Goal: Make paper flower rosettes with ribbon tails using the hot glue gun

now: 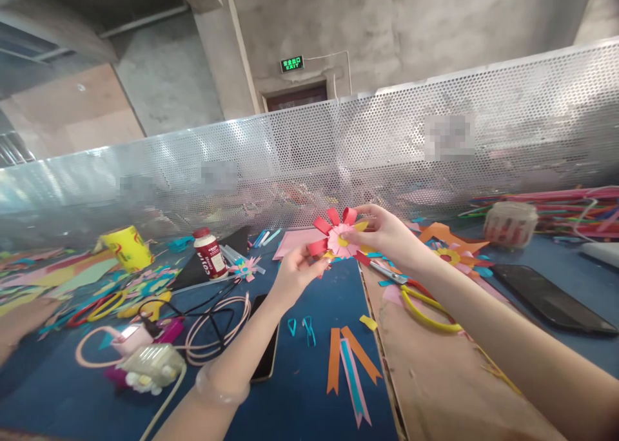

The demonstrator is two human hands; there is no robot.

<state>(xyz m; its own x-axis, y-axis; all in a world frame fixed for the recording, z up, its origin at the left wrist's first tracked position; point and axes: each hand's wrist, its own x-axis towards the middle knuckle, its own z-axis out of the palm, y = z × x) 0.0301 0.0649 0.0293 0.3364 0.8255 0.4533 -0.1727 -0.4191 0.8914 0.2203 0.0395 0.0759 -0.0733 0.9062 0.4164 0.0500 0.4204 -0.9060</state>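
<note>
A paper flower (342, 240) with red loop petals, a pink fringed layer and a yellow middle is held up above the table. My left hand (300, 270) pinches its lower left edge. From the right, my right hand (382, 235) grips it, with the thumb over the pink layer and the fingers behind, partly hidden. On the blue table below lie orange paper strips (333, 360) and a pink strip with a blue one on it (354, 380), all with notched ends. Two small blue paper loops (308, 331) rest nearby. Yellow-handled scissors (428, 312) lie under my right forearm.
A dark red bottle (210, 254), a yellow tape roll (126, 247) and cables with a charger (133, 339) stand left. Phones (556, 299) lie on both sides. A perforated metal screen (300, 157) runs along the back. Another person's arm (26, 322) shows at far left.
</note>
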